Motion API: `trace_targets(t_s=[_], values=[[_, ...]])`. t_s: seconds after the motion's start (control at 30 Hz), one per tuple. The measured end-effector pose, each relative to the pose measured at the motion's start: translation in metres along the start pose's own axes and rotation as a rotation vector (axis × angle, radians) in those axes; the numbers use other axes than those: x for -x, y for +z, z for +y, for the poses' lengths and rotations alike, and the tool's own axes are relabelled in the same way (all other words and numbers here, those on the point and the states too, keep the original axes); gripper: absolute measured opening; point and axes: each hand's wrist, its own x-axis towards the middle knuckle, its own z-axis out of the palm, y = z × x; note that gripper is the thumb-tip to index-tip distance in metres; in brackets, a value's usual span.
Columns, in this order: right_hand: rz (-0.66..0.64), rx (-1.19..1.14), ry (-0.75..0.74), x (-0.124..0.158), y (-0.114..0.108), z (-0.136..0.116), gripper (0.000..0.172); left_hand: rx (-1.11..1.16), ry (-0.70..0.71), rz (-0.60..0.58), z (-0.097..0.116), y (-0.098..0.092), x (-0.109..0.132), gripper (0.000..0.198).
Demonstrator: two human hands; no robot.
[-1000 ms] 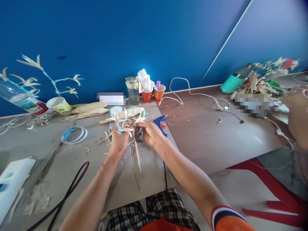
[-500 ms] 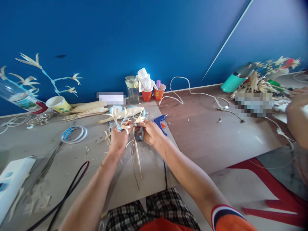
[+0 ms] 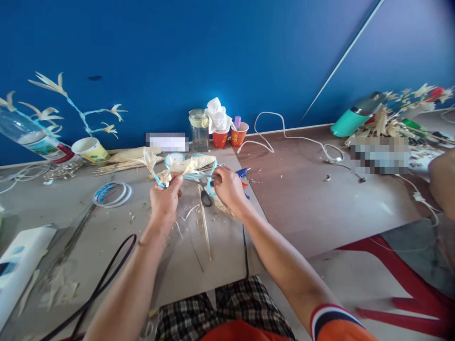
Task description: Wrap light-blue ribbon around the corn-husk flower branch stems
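Over the table's middle, my left hand [image 3: 165, 201] is closed around a blue-wrapped stem with pale husk flowers [image 3: 152, 163] at its left end. The stem lies roughly level between my two hands. My right hand [image 3: 230, 189] pinches its other end, where a loop of light blue tape [image 3: 211, 188] hangs by the fingers. Below and between the hands are dark-handled scissors [image 3: 206, 199] on the table, beside a thin pale stick [image 3: 205, 227]. A blue glue gun [image 3: 243, 173] is partly hidden behind my right hand.
Tape rolls [image 3: 113, 194] lie left of my hands. A tilted paper cup [image 3: 90, 149] holds a husk-flower branch. At the wall stand a jar [image 3: 199, 131] and red cups [image 3: 239, 136]. A white cable [image 3: 305, 139] crosses the right side. Another person's arm [image 3: 442, 182] shows far right.
My hands have moved apart, the left one leftward and the right one slightly rightward. The flower stem now stretches sideways between them, and the scissors show more fully.
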Motion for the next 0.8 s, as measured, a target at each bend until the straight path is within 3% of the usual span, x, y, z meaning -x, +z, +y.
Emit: trace_targets(t_s=[0.07,0.2,0.37,0.43,0.6,0.7,0.8], values=[[0.048,0.040,-0.039,-0.004,0.000,0.004,0.024,-0.003,0.000,0.019,0.000,-0.001,-0.001,0.021],[0.037,-0.097,-0.064,-0.008,0.001,0.007,0.027,0.006,-0.009,0.034,-0.001,-0.002,-0.001,0.023],[-0.040,-0.312,-0.118,-0.007,0.003,0.007,0.012,0.029,-0.037,0.042,0.000,0.000,-0.002,0.023],[-0.119,-0.457,-0.073,-0.007,0.002,0.006,0.012,0.034,-0.040,0.048,0.002,0.000,-0.003,0.022],[-0.328,-0.915,0.216,-0.009,-0.005,0.000,0.028,0.059,-0.039,0.058,0.005,-0.003,-0.004,0.021],[-0.492,-1.140,0.224,-0.008,-0.013,-0.002,0.030,0.005,-0.007,0.075,0.005,-0.004,-0.003,0.020],[-0.697,-1.202,0.161,-0.008,-0.024,0.001,0.029,-0.085,0.040,0.115,0.006,-0.006,-0.003,0.020]])
